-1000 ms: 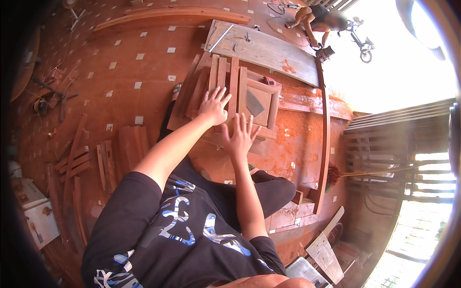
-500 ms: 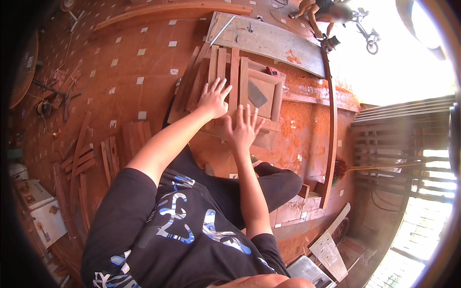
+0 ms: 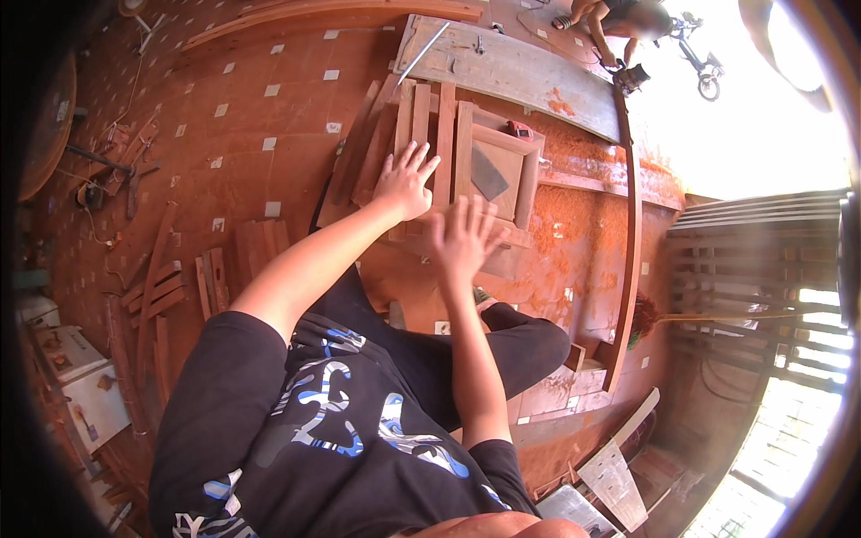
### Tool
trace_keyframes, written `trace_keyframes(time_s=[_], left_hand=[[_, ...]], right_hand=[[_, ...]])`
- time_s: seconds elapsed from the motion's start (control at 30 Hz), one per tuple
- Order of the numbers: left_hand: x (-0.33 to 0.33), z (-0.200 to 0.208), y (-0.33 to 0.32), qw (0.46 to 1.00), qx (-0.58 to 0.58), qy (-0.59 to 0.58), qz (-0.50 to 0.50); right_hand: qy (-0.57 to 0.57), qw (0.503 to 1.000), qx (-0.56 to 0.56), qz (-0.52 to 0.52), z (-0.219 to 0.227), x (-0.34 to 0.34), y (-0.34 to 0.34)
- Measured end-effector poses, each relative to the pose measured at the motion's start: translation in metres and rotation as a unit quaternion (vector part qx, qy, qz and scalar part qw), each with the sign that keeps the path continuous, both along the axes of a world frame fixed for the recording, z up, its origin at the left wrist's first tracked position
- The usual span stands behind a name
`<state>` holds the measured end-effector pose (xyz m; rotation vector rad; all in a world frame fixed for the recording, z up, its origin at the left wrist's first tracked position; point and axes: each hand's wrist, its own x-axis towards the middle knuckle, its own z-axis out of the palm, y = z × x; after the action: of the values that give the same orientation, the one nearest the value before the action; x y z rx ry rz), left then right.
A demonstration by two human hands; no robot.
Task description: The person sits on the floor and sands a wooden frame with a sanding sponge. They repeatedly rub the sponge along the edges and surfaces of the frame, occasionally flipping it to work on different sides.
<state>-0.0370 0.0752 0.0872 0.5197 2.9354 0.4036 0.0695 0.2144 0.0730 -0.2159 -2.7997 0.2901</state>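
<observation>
While the left hand [image 3: 404,186] spreads its fingers over the near ends of several reddish wooden strips [image 3: 447,121], the right hand [image 3: 463,248], blurred and likewise splayed, hangs just to its right, in front of the lower left part of a framed wooden panel [image 3: 529,184]. Neither hand grasps anything; whether the left palm touches the strips cannot be told. The strips run side by side away from the person, directly beyond the left hand and to the upper left of the right one. On the panel lie a dark flat piece [image 3: 488,174] and, at the far right corner, a red and black tape measure [image 3: 520,131]. Farther out, a grey plank [image 3: 520,76] bears a thin metal rod [image 3: 421,52], a long timber beam [image 3: 631,206] stretches beside orange sawdust [image 3: 574,149], and a co-worker [image 3: 599,34] holds a power tool [image 3: 632,79] at its far end.
</observation>
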Motion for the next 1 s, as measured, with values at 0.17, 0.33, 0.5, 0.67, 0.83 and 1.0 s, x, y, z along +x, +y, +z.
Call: trace_keyframes(time_s=[0.17,0.33,0.5,0.67,0.83,1.0], left_hand=[[-0.001,-0.003,-0.002,1.000,0.004,-0.001,0.007],[0.003,-0.007,0.002,1.000,0.002,0.010,0.018],[0.002,-0.004,0.004,1.000,0.000,0.009,0.017],[0.001,-0.003,0.005,1.000,0.005,-0.014,0.025],[-0.001,-0.008,0.006,1.000,0.007,-0.009,0.022],[0.000,-0.007,0.003,1.000,0.009,-0.009,0.023]], right_hand=[[0.007,0.997,-0.045,0.060,0.007,0.000,-0.014],[0.008,0.996,-0.032,-0.079,0.000,-0.013,0.036],[0.034,0.994,-0.034,-0.097,-0.003,-0.015,0.043],[0.028,0.987,-0.054,-0.147,-0.001,-0.019,0.066],[0.032,0.999,-0.019,-0.014,-0.006,-0.017,0.012],[0.048,0.998,-0.030,0.031,0.004,-0.010,-0.002]])
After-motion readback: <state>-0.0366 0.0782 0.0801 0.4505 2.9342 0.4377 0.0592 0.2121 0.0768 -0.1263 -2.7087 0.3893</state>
